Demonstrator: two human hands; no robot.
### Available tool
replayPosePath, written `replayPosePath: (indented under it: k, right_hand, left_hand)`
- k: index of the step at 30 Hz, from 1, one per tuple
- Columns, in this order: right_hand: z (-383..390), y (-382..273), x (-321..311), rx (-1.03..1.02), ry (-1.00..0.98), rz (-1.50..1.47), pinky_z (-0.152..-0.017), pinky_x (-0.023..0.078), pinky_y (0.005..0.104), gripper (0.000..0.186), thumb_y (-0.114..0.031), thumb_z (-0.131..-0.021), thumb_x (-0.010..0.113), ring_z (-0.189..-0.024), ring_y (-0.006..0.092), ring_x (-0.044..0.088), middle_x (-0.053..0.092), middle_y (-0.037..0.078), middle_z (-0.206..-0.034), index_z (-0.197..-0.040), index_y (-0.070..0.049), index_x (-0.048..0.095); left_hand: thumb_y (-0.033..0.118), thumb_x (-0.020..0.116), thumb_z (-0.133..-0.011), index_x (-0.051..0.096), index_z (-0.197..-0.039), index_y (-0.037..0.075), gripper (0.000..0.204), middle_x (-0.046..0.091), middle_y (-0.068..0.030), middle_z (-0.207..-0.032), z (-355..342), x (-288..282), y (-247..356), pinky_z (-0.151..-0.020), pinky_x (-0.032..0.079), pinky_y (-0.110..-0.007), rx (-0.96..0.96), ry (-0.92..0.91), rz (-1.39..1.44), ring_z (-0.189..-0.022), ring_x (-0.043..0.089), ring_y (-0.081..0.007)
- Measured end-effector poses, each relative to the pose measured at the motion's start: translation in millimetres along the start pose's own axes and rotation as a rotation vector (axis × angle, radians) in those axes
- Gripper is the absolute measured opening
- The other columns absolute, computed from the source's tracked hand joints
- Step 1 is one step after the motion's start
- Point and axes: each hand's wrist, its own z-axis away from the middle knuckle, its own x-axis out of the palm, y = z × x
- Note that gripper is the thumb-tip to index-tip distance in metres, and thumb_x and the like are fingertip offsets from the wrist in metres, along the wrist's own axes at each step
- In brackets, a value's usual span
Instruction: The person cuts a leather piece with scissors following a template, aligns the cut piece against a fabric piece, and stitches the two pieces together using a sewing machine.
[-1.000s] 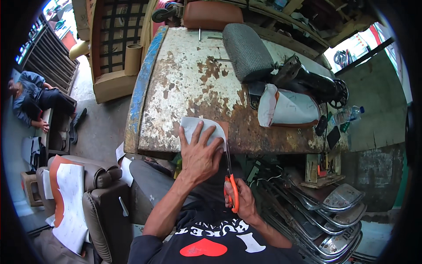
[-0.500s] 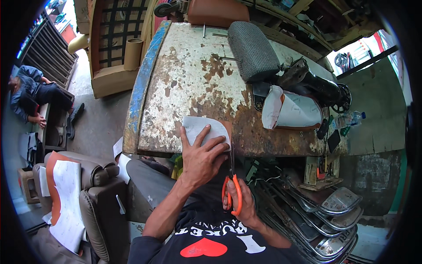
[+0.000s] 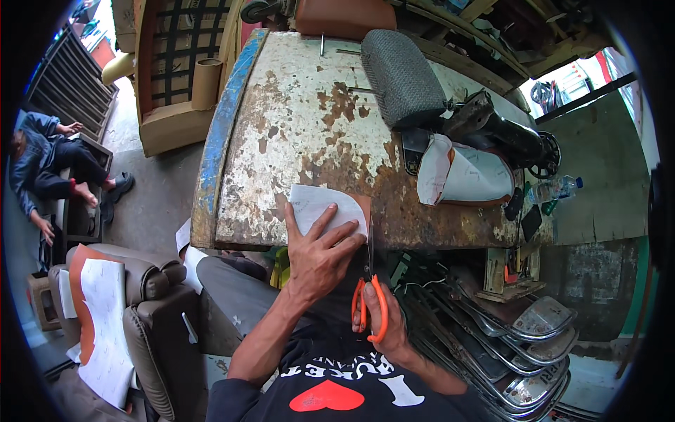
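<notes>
My left hand [image 3: 318, 257] lies with fingers spread over a white-backed piece of brown sheet material [image 3: 309, 196], pressing it on the near edge of the worn table. The piece has a curved corner, and a brown strip shows along its right side. In my right hand [image 3: 387, 320] is a pair of scissors [image 3: 382, 299] with orange handles. Its blades point away from me and meet the right edge of the piece, just beside my left fingertips. The handles stand apart.
A sewing machine [image 3: 485, 119] stands at the table's right, beside a grey padded cushion [image 3: 402, 79] and a folded white-backed piece [image 3: 467, 172]. Metal chair frames [image 3: 541, 320] are stacked at lower right. A brown leather seat [image 3: 151, 330] and a seated person [image 3: 53, 158] are at left.
The scissors' handles are spread slightly wider, with the right hand still around them. My left hand stays on the piece. The seated person at left has moved their hands apart and shifted a leg.
</notes>
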Motion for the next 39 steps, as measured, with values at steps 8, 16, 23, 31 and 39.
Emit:
replayPosePath:
  k: [8, 16, 23, 31, 39]
  right_hand:
    - [-4.0, 5.1, 6.2, 0.016, 0.018, -0.026, -0.052, 0.051, 0.0263, 0.049, -0.052, -0.107, 0.054, -0.056, 0.0114, 0.058, 0.055, 0.004, -0.07, -0.105, -0.003, 0.051]
    - [-0.1, 11.8, 3.5, 0.069, 0.014, -0.11, -0.052, 0.05, 0.0252, 0.05, -0.054, -0.106, 0.056, -0.056, 0.0102, 0.056, 0.054, 0.002, -0.073, -0.107, -0.005, 0.052]
    - [7.3, 1.7, -5.6, 0.148, -0.007, -0.021, -0.05, 0.048, 0.0242, 0.054, -0.057, -0.103, 0.06, -0.055, 0.0087, 0.056, 0.054, 0.002, -0.07, -0.11, -0.004, 0.052]
    - [-1.4, 1.7, -11.0, 0.093, -0.038, -0.046, -0.05, 0.048, 0.0236, 0.057, -0.056, -0.102, 0.062, -0.054, 0.008, 0.055, 0.054, 0.001, -0.07, -0.114, -0.001, 0.053]
    - [-3.6, -6.5, -16.6, 0.185, -0.043, -0.059, -0.052, 0.05, 0.024, 0.056, -0.053, -0.101, 0.065, -0.055, 0.0076, 0.054, 0.055, 0.001, -0.072, -0.115, 0.0, 0.053]
  left_hand:
    - [0.017, 0.077, -0.081, 0.08, -0.105, 0.028, 0.026, 0.074, 0.0031, -0.123, 3.2, 1.4, -1.0, -0.114, 0.012, -0.085, 0.013, -0.01, -0.021, -0.135, 0.059, -0.0301]
    - [0.016, 0.077, -0.079, 0.08, -0.105, 0.028, 0.029, 0.073, 0.0033, -0.125, 3.6, 0.1, -1.3, -0.116, 0.011, -0.083, 0.018, -0.031, -0.027, -0.136, 0.058, -0.0301]
    - [0.018, 0.079, -0.079, 0.079, -0.105, 0.028, 0.029, 0.072, 0.0031, -0.126, 5.5, -2.9, -4.4, -0.113, 0.013, -0.087, 0.053, -0.067, -0.031, -0.138, 0.056, -0.0309]
    - [0.019, 0.081, -0.077, 0.078, -0.105, 0.032, 0.031, 0.071, 0.0046, -0.129, 8.1, -10.7, -10.6, -0.114, 0.012, -0.086, 0.118, -0.144, 0.001, -0.139, 0.055, -0.0303]
    - [0.023, 0.082, -0.078, 0.078, -0.104, 0.035, 0.029, 0.071, 0.0054, -0.131, 9.0, -16.4, -14.0, -0.114, 0.012, -0.086, 0.153, -0.203, 0.009, -0.142, 0.053, -0.0296]
